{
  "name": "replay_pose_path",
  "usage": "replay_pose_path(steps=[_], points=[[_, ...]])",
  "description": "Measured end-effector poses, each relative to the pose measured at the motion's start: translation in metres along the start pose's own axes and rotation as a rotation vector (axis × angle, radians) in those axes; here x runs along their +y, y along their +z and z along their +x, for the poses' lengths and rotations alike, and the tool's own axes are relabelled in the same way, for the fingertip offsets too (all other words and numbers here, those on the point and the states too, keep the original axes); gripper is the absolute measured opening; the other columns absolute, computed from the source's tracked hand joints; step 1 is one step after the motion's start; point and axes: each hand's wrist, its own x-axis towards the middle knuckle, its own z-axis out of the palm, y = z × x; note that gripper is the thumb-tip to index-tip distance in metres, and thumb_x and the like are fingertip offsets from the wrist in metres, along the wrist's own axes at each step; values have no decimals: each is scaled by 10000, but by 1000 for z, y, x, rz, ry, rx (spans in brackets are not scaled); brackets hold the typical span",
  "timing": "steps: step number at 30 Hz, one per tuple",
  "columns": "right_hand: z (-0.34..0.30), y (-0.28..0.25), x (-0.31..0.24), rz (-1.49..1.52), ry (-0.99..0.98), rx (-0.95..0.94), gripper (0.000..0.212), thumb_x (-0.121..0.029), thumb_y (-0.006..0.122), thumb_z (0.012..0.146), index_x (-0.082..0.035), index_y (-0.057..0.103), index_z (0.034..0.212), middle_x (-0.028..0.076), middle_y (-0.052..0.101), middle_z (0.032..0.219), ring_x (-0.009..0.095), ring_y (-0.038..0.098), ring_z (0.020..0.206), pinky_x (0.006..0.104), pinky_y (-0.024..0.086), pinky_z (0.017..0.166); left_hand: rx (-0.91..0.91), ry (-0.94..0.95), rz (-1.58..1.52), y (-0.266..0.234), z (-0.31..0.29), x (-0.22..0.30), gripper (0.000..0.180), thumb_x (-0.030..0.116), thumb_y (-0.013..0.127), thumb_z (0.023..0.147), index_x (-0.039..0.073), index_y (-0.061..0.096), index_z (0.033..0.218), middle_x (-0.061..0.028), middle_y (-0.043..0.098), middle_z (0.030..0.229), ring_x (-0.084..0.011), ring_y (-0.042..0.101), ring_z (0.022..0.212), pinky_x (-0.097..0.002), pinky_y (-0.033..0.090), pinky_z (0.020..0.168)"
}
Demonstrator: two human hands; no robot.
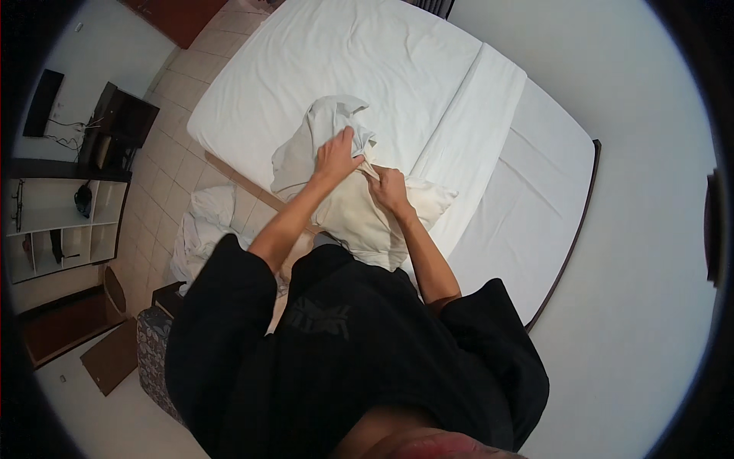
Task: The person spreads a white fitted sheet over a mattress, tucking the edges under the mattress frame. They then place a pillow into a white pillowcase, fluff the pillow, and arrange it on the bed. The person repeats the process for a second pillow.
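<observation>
A cream pillow [358, 218] rests on the near side of the bed, close against my body. A pale grey-white pillowcase [300, 151] lies crumpled over its far left end. My left hand [335, 161] is closed on the pillowcase, its fingers partly sunk in the folds. Just right of it, my right hand [391, 190] pinches bunched cloth at the pillow's far edge. The two hands are close together, with cloth pulled taut between them. Folds hide how far the case covers the pillow.
A bed [367, 57] with a white sheet stretches ahead, its sheet folded back at the right. White bedding [210, 229] lies heaped on the tiled floor [157, 172] at the left. Beyond are a shelf unit [95, 210] and a patterned chair [155, 352]. A wall [634, 229] bounds the right.
</observation>
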Motion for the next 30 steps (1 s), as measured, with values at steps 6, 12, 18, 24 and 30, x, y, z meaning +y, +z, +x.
replay_pose_path(steps=[6,12,18,24,30], points=[[3,6,0,-143,-438,42,254,-120,710,813,-57,766,1052,182,644,1194,412,673,951,497,539,820,-153,371,356,12,70,-35,335,125,747,782,6,634,1075,-201,645,1074,-402,698,958,-507,582,815],[5,4,-8,-136,-115,-199,493,-381,684,947,21,682,1233,265,542,1447,456,660,1123,502,541,967,-364,174,214,38,106,-19,228,148,666,859,-13,702,1017,-269,718,1026,-438,705,1017,-494,576,872],[20,16,7,-187,246,-470,837,-610,693,878,66,552,1351,311,619,1343,473,651,1150,520,537,930,-272,303,-289,84,76,9,268,240,576,888,2,689,939,-255,724,962,-465,691,948,-560,530,851],[0,34,73,216,121,370,294,-157,661,910,32,678,1134,238,736,1020,404,701,1000,458,525,915,-347,196,-515,3,7,85,350,210,661,880,48,646,1189,-215,697,1077,-407,660,1080,-503,524,925],[4,-35,83,530,297,431,339,-82,614,947,65,668,1247,165,750,1164,245,686,1059,355,508,945,36,-18,-67,13,-43,-53,593,180,775,803,84,549,1343,-166,569,1287,-400,554,1199,-533,471,1006]])
